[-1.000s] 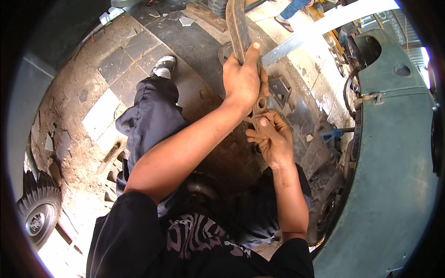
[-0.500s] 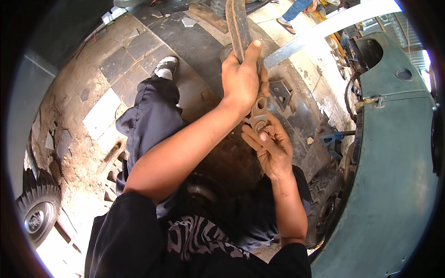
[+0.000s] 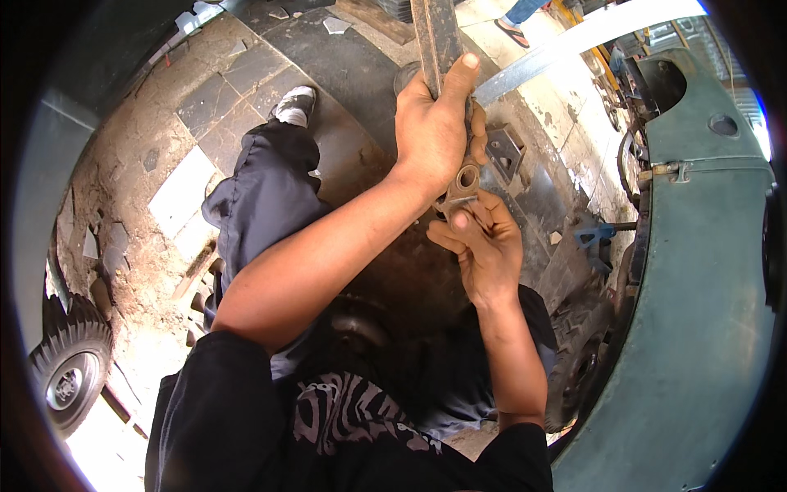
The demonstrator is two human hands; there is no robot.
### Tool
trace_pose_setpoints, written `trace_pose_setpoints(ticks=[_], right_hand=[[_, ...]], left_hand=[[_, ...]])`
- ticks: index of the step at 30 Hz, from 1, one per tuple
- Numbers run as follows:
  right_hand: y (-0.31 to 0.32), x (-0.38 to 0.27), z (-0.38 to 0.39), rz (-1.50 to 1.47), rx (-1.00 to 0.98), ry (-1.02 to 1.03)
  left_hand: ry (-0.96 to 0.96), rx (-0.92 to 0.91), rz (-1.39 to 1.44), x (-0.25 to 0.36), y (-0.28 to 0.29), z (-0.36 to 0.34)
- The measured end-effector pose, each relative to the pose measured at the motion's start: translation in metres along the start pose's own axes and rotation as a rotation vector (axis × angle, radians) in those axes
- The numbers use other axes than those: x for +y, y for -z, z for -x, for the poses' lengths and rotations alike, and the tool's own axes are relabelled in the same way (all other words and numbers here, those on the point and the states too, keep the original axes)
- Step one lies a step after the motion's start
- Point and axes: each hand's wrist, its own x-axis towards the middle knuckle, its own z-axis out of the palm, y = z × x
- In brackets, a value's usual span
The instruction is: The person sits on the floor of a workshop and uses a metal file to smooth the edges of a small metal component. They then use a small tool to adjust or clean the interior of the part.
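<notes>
My left hand (image 3: pixel 430 135) is wrapped round a rusty, curved leaf spring (image 3: pixel 440 37), its thumb lying along the bar. The spring runs up out of the picture at the top. Just below that hand is a rusty metal shackle (image 3: pixel 466 179) at the spring's near end, with a round open eye at its top. My right hand (image 3: pixel 492 254) pinches the shackle's lower part, thumb on top and fingers around it. The thumb and fingers hide much of that lower part, so how it joins the spring does not show.
A green vehicle body panel (image 3: pixel 705 328) stands along the right, with a knobbly tyre (image 3: pixel 574 361) beside my right arm. Another wheel (image 3: pixel 72 385) is at lower left. A dark bracket (image 3: pixel 504 153) and broken tiles (image 3: pixel 336 25) lie on the floor. Another person's sandalled foot (image 3: pixel 512 34) shows at top.
Both hands, the leaf spring and the shackle sit slightly further right in the picture. My right thumb has moved up over the shackle's lower part, covering more of it.
</notes>
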Motion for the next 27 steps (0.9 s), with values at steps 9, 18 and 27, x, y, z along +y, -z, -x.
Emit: trace_pose_setpoints(ticks=[9, 18, 27], right_hand=[[0.003, -0.024, 0.000, 0.015, -0.106, -0.058], [0.005, -0.022, -0.008, -0.008, -0.164, -0.060], [-0.010, -0.008, -0.015, 0.187, 0.088, 0.050]], left_hand=[[0.017, 0.034, 0.069, 0.000, 0.002, 0.001], [-0.042, 0.023, 0.044, 0.004, 0.006, -0.003], [-0.104, 0.020, 0.002, 0.003, 0.007, -0.003]])
